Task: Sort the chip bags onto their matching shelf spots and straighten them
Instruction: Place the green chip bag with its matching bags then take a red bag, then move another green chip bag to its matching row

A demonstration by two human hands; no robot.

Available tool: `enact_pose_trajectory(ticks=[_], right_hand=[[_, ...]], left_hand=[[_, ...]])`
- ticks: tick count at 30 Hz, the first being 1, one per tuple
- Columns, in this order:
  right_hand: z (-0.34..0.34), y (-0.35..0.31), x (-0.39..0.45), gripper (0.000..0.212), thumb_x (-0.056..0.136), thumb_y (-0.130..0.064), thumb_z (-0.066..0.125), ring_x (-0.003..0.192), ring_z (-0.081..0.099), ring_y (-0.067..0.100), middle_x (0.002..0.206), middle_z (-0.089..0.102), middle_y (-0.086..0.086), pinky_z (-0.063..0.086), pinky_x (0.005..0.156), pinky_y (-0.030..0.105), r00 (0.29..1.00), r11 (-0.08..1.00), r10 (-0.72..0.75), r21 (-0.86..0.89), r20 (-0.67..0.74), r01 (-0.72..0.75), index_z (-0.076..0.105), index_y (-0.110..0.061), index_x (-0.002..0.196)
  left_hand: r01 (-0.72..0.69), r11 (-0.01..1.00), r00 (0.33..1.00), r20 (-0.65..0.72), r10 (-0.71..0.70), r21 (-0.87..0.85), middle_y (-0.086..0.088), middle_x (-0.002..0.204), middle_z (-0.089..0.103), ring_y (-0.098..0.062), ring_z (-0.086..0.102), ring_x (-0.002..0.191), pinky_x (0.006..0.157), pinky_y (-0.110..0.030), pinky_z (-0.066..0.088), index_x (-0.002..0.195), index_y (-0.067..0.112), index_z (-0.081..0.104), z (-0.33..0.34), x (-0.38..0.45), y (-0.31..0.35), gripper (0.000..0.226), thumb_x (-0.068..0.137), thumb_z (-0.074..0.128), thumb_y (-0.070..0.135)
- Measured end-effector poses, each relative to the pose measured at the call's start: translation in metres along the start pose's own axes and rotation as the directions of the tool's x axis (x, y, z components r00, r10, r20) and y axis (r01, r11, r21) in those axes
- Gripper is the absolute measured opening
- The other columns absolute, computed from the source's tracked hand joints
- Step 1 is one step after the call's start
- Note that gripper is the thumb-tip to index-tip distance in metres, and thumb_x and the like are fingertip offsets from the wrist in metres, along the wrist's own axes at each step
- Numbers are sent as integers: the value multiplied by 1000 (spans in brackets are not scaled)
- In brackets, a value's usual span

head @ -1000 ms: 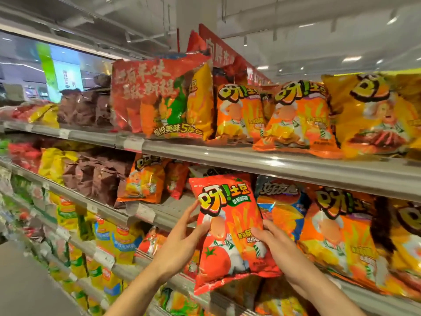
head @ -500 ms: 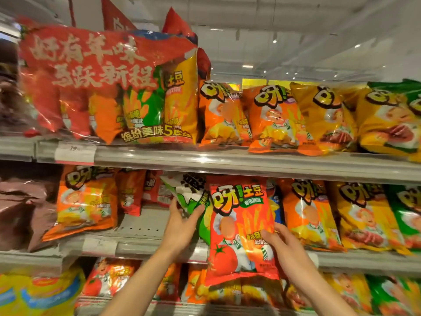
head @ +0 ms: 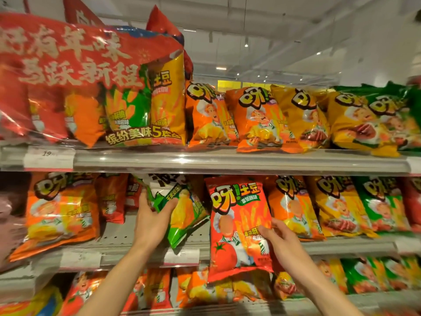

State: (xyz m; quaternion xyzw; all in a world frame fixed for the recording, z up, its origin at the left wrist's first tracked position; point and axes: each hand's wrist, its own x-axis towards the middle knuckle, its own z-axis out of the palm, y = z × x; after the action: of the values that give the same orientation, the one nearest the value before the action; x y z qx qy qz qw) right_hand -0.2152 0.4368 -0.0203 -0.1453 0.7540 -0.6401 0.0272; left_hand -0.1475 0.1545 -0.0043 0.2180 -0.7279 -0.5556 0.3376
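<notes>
Your fingers (head: 145, 197) on the left hand (head: 151, 221) are wrapping the upper edge of the green chip bag (head: 182, 215), thumb across its front, gripping it. The bag is tilting over the front edge of the middle shelf (head: 118, 236), beside a bare stretch of shelf. Your right hand (head: 282, 245) is pinching the lower right edge of the red tomato chip bag (head: 237, 224), which is hanging upright in front of the shelf's front edge, covering part of the row below. Orange bags (head: 293, 208), yellow bags (head: 337, 206) and green bags (head: 382, 201) are standing toward the shelf's right end. The upper shelf (head: 227, 159) is carrying a large red multipack (head: 79, 76) at its left end.
</notes>
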Motion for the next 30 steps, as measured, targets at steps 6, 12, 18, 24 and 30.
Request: enact_pose_trajectory(ticks=[6, 12, 18, 24, 30], right_hand=[[52, -12, 24, 51, 94, -45, 61, 114, 61, 16, 127, 63, -2, 46, 94, 26, 998, 997, -62, -45, 28, 63, 50, -17, 136], [116, -33, 63, 42, 99, -32, 58, 113, 55, 18, 123, 58, 1, 40, 95, 30, 994, 990, -105, -92, 20, 106, 51, -10, 135], [153, -27, 70, 56, 104, -39, 42, 126, 54, 36, 140, 55, 15, 43, 105, 43, 990, 933, -137, -331, 39, 142, 32, -9, 150], [149, -17, 59, 54, 104, -24, 43, 135, 44, 36, 153, 33, 16, 39, 108, 43, 923, 735, -367, -574, 110, 361, 26, -12, 154], [144, -29, 35, 47, 101, -39, 51, 133, 45, 16, 145, 43, -1, 38, 110, 30, 849, 682, -485, -518, 209, 517, 46, -20, 143]], left_hand=[[-81, 997, 996, -29, 81, 11, 8, 127, 52, -13, 55, 113, 96, -33, 44, 155, 30, 25, -75, -9, 6, 86, 85, 74, 39], [-47, 998, 997, -66, 50, 42, 9, 134, 54, -9, 60, 108, 92, -38, 51, 148, 44, 32, -140, -13, -5, 90, 72, 77, 61], [-43, 999, 999, -11, 42, -12, 15, 125, 54, -5, 55, 112, 84, -27, 48, 145, 46, 36, -167, -24, -13, 76, 81, 77, 45], [4, 1000, 999, 36, -4, 13, 11, 130, 54, -17, 54, 123, 100, -43, 49, 146, 50, 35, -169, -32, -23, 101, 58, 78, 73], [60, 996, 992, 111, -52, -64, 9, 133, 46, -11, 53, 115, 99, -42, 46, 143, 48, 32, -158, -43, -23, 92, 66, 81, 60]])
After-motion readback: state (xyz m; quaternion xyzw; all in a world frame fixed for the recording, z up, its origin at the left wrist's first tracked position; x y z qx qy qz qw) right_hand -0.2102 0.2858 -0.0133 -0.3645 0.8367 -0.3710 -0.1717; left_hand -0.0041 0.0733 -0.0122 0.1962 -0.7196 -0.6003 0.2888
